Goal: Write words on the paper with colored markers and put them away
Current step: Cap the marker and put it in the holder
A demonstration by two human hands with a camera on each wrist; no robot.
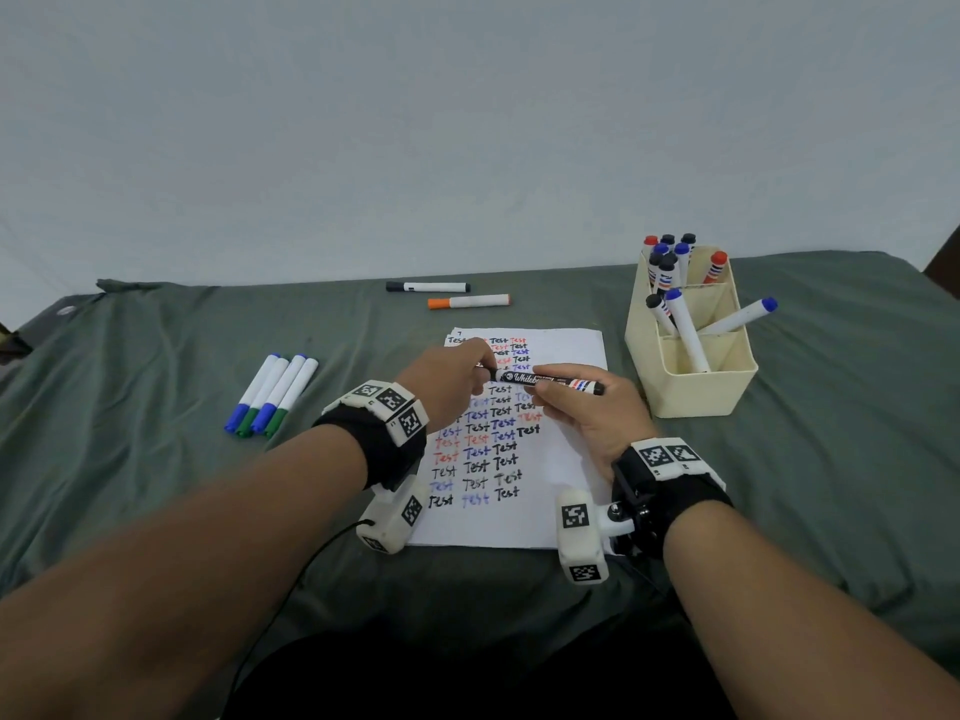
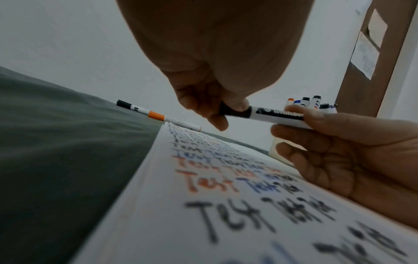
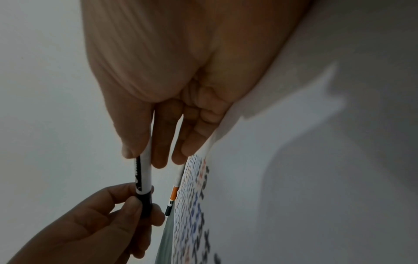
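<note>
A black whiteboard marker (image 1: pixel 550 380) lies level above the paper (image 1: pixel 566 459), held between both hands. My right hand (image 1: pixel 576 402) grips its white barrel (image 2: pixel 282 117) (image 3: pixel 145 171) with thumb and fingers. My left hand (image 1: pixel 457 381) pinches the black cap (image 2: pixel 235 111) (image 3: pixel 144 201) at the marker's left end. The cap sits against the barrel. The white sheet is covered with rows of "Test" in black, blue and red, and lies on the green cloth.
A cream organizer (image 1: pixel 691 376) with several markers stands right of the paper. A black-capped marker (image 1: pixel 428 287) and an orange-capped marker (image 1: pixel 470 302) lie beyond the sheet. Several blue and green markers (image 1: pixel 272 394) lie at the left.
</note>
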